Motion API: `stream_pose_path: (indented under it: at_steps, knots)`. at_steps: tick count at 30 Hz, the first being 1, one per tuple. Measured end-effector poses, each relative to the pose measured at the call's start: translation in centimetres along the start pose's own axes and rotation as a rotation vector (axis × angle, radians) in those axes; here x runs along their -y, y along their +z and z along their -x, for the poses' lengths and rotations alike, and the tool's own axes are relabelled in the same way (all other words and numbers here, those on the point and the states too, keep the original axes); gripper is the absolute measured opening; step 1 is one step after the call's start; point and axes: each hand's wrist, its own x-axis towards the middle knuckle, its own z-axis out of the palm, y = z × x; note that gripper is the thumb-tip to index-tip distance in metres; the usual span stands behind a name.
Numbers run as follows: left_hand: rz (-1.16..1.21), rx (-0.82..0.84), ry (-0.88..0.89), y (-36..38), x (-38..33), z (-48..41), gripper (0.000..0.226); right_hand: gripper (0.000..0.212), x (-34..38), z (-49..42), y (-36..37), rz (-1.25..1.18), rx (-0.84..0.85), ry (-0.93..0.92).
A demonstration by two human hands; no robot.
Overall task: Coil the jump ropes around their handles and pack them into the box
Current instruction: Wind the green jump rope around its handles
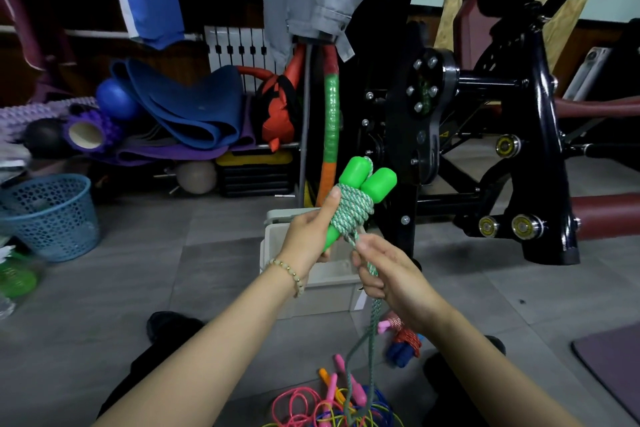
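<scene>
Tangled ropes [311, 407] run off the bottom edge; left hand [308, 236] grips the green handles [355, 172], right hand [388, 274] pinches their rope [353, 213], both half-hiding the box [325, 295].

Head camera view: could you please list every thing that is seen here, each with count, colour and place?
green handles: two, bright green, side by side in the left hand
rope: one, green and white, wound around the handles, tail hanging down
box: one, pale grey, on the floor behind the hands
loose jump ropes: tangled pile, pink, yellow, blue, orange, floor at bottom edge
coiled rope bundle: one, red and blue, floor beside the right forearm
basket: one, blue, floor at left
gym machine: one, black, at right
left hand: grips the handles
right hand: pinches the rope tail
</scene>
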Motion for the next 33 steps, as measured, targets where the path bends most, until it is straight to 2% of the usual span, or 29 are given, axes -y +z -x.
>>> stream_pose_path:
  at_steps: [3,5,6,7,9,12,15,16,19,22,23,26,28,30,33]
  knots:
    - [-0.062,-0.030,0.076,-0.4,-0.8,-1.2,0.053,0.019,0.2,0.0,-0.3,0.072,-0.017,0.006]
    - [-0.160,-0.030,0.181,-0.8,-1.1,-1.8,0.056,0.021,0.7,-0.2,-0.4,0.188,-0.068,-0.041]
    - [-0.218,-0.030,0.248,-1.0,-1.3,-2.0,0.050,0.024,1.1,-0.3,-0.2,0.270,-0.084,-0.066]
    - [-0.280,-0.032,0.318,-1.1,-1.3,-2.1,0.045,0.027,1.4,-0.4,-0.1,0.350,-0.081,-0.076]
    - [-0.458,-0.060,0.406,-1.5,-1.5,-2.4,0.051,0.029,1.8,-0.3,0.4,0.476,-0.014,-0.054]
    - [-0.830,-0.126,0.413,-2.2,-1.6,-2.3,0.050,0.028,3.0,0.0,1.0,0.695,0.061,-0.056]
    - [-0.960,-0.066,0.420,-2.8,-1.4,-1.5,0.047,0.025,5.5,0.0,1.2,1.120,0.085,-0.204]
    - [-0.976,-0.023,0.434,-2.9,-1.3,-1.2,0.049,0.024,6.4,-0.1,1.3,1.176,0.083,-0.233]
    - [-1.018,0.114,0.460,-2.6,-1.1,-0.3,0.061,0.027,7.6,-0.7,0.8,1.161,0.053,-0.310]
    - [-0.980,0.183,0.485,-2.7,-1.1,0.5,0.090,0.028,7.8,-1.1,-0.3,1.137,0.001,-0.348]
    - [-0.992,0.215,0.483,-2.8,-1.3,0.9,0.090,0.026,7.8,-1.2,-0.5,1.106,-0.006,-0.347]
    - [-1.172,0.327,0.535,-2.3,-1.8,2.0,0.053,0.022,7.4,-1.4,-0.7,1.011,0.000,-0.303]
    - [-1.270,0.345,0.582,-2.0,-2.2,2.4,0.041,0.023,7.2,-1.4,-0.7,0.990,0.007,-0.287]
    - [-1.265,0.354,0.563,-2.3,-2.2,2.2,0.049,0.021,7.6,-1.1,-0.7,0.930,0.032,-0.272]
    - [-1.208,0.364,0.550,-3.0,-2.1,2.2,0.058,0.015,8.6,-0.2,-0.6,0.773,0.192,-0.212]
